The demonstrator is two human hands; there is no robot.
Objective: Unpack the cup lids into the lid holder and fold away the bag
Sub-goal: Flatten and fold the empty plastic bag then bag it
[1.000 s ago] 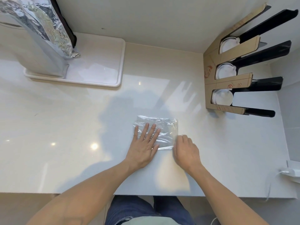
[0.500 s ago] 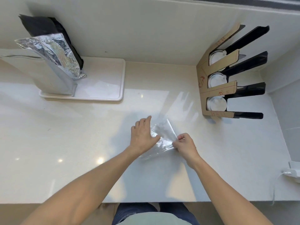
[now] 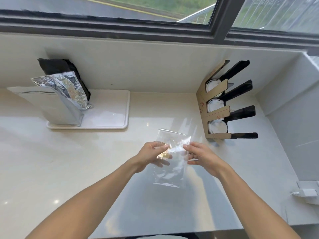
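A clear plastic bag (image 3: 172,163) hangs in the air above the white counter, stretched between both hands. My left hand (image 3: 151,156) pinches its left edge and my right hand (image 3: 201,156) pinches its right edge. The bag looks empty and crumpled, with its zip strip at the far end. At the back right stands the cardboard and black lid holder (image 3: 217,114). White cup lids (image 3: 217,127) sit in its three slots.
A white tray (image 3: 110,116) at the back left carries a silver foil pouch (image 3: 58,100) and a black bag behind it. A white charger (image 3: 307,193) lies at the right edge. A window runs along the back wall.
The bag lay flat on the counter under my left palm. Both hands have lifted it off the surface and hold it up, unfolded. The head has tilted up, showing the window.
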